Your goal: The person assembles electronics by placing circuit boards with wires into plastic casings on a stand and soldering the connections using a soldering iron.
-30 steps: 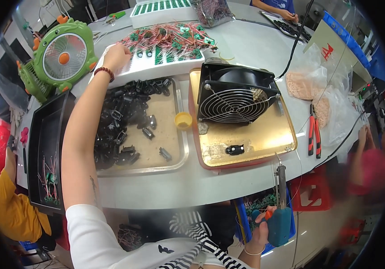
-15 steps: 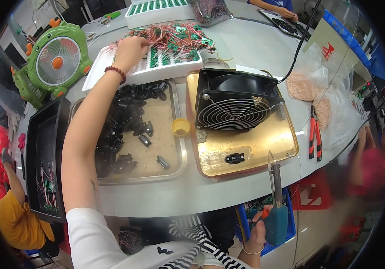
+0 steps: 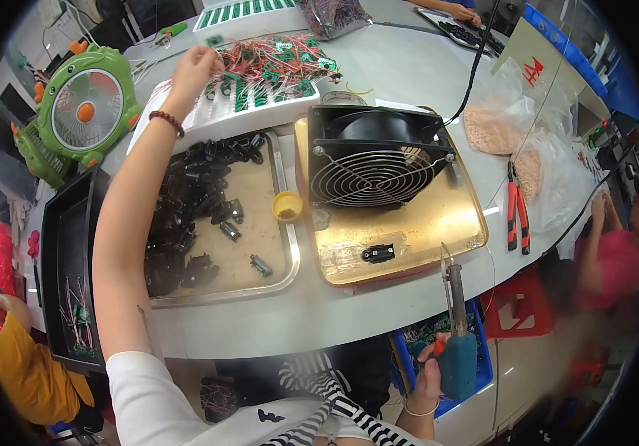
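Note:
My left hand [image 3: 194,73] reaches over a white foam tray [image 3: 219,119], fingers pinched at the edge of a tangle of green circuit boards with pink-red wires [image 3: 275,63]. A small blurred green circuit board [image 3: 216,41] hangs just past the fingertips, seemingly caught by its wires. Low on the right, my right hand [image 3: 428,375] grips a teal-handled soldering gun [image 3: 458,357], its tip pointing up beside the golden tray [image 3: 427,253]. On that tray lies a black plastic housing [image 3: 378,253], in front of a black fan with a wire guard [image 3: 379,178].
A clear tray [image 3: 290,260] holds many black housings [image 3: 185,215] and a yellow cup [image 3: 287,206]. Red-handled pliers [image 3: 517,215] lie right, near bags of pinkish pellets [image 3: 494,130]. A green fan [image 3: 85,111] and black bin [image 3: 74,253] stand left. Another person's hands [image 3: 464,13] work at the far edge.
My left hand has lifted off the wire tangle, shifting left and away, with a green board now by its fingertips. The right hand still holds the soldering gun. The whole view has shifted slightly.

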Action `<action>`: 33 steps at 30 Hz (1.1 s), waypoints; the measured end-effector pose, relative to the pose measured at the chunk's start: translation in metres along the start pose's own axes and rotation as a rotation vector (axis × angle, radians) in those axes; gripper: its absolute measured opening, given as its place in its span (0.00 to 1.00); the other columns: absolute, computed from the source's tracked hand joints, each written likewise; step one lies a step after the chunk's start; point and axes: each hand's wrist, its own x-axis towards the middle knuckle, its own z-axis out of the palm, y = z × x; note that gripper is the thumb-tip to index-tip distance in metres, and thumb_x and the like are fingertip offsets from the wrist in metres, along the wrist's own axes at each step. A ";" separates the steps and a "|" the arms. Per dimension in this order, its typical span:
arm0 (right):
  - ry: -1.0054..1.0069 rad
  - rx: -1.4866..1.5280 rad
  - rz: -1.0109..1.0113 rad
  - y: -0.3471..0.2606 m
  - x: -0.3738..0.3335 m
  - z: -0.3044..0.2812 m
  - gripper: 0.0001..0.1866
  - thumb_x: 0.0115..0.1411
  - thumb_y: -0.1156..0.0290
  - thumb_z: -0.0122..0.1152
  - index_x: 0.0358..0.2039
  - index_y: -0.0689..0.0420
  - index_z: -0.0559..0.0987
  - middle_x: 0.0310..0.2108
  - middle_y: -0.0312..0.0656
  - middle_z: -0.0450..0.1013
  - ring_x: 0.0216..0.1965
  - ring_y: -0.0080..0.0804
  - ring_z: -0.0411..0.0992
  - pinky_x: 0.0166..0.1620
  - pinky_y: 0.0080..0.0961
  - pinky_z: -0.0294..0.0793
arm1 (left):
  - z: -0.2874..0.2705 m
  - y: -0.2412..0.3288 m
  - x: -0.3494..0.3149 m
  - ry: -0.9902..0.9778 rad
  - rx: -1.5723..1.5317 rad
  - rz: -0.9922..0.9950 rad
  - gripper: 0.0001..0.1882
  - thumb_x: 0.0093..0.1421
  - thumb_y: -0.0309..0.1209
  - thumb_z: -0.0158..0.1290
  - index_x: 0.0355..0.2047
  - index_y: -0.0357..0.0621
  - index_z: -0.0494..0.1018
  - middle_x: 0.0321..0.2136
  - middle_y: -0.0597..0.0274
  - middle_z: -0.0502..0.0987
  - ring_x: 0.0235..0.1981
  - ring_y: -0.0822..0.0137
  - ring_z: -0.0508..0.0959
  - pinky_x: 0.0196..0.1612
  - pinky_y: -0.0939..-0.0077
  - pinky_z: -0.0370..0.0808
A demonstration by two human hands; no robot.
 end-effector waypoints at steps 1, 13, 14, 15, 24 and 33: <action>0.012 0.035 0.030 0.000 -0.001 0.002 0.30 0.53 0.57 0.71 0.47 0.67 0.72 0.42 0.47 0.73 0.26 0.27 0.72 0.29 0.20 0.69 | -0.004 0.012 -0.001 0.035 -0.079 -0.051 0.10 0.65 0.30 0.46 0.41 0.35 0.69 0.25 0.61 0.76 0.30 0.68 0.79 0.36 0.75 0.74; 0.000 0.178 0.079 0.002 -0.005 0.008 0.27 0.51 0.63 0.70 0.46 0.65 0.71 0.43 0.48 0.74 0.27 0.27 0.71 0.31 0.20 0.70 | -0.043 0.121 -0.142 -0.231 -0.080 0.013 0.22 0.64 0.26 0.48 0.59 0.38 0.65 0.26 0.65 0.74 0.30 0.78 0.75 0.41 0.83 0.71; -0.030 0.173 0.065 0.004 -0.004 0.007 0.26 0.51 0.63 0.70 0.46 0.65 0.71 0.43 0.48 0.74 0.28 0.27 0.71 0.30 0.20 0.70 | -0.048 0.126 -0.155 -0.253 0.253 0.134 0.20 0.64 0.26 0.50 0.57 0.37 0.68 0.25 0.67 0.75 0.30 0.80 0.74 0.40 0.84 0.71; -0.030 0.169 0.069 0.004 -0.003 0.005 0.26 0.51 0.63 0.70 0.46 0.65 0.71 0.43 0.48 0.74 0.28 0.27 0.71 0.30 0.20 0.70 | -0.045 0.133 -0.170 -0.256 0.252 0.129 0.20 0.64 0.26 0.50 0.57 0.37 0.68 0.25 0.67 0.75 0.30 0.80 0.74 0.40 0.84 0.71; -0.013 0.237 0.111 0.000 -0.007 0.005 0.27 0.50 0.66 0.71 0.47 0.64 0.71 0.43 0.47 0.73 0.29 0.26 0.71 0.31 0.19 0.72 | -0.048 0.189 -0.238 -0.019 0.578 0.395 0.10 0.59 0.25 0.53 0.39 0.31 0.72 0.23 0.61 0.71 0.26 0.75 0.68 0.35 0.83 0.66; -0.024 0.157 0.050 -0.008 -0.011 0.001 0.26 0.52 0.69 0.58 0.51 0.66 0.72 0.48 0.46 0.68 0.28 0.27 0.68 0.35 0.21 0.66 | -0.020 0.170 -0.244 -0.893 -0.451 -0.067 0.12 0.56 0.31 0.57 0.21 0.35 0.71 0.23 0.58 0.76 0.24 0.70 0.75 0.29 0.77 0.70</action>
